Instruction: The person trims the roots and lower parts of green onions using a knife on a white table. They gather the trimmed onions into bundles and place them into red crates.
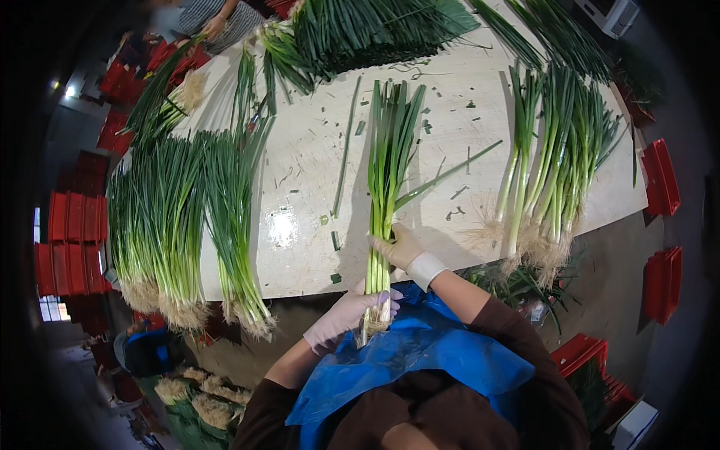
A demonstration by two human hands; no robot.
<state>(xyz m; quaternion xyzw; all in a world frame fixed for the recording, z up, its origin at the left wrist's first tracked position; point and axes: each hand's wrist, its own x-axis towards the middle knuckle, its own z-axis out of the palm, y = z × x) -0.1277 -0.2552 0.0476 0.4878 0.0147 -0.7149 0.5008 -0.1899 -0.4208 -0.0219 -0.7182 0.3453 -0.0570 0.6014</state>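
Note:
A bunch of green onions (388, 152) lies over the table edge, its leaves pointing away from me and its roots towards my blue apron (444, 337). My left hand (354, 309), in a pale glove, grips the white stems just above the roots. Higher on the stems, my gloved right hand (399, 247) wraps round the bunch from the right. One loose leaf (455, 171) sticks out to the right of it. Another long cut leaf (347, 146) lies on the pale tabletop (304, 242) to the left.
Green onion bunches (174, 219) line the table's left side, and more (554, 163) lie at the right, roots overhanging. A large leafy pile (371, 34) covers the far side. Another person's hand (214, 26) is at the far left. Red crates (76, 216) stand around; leaf scraps dot the table.

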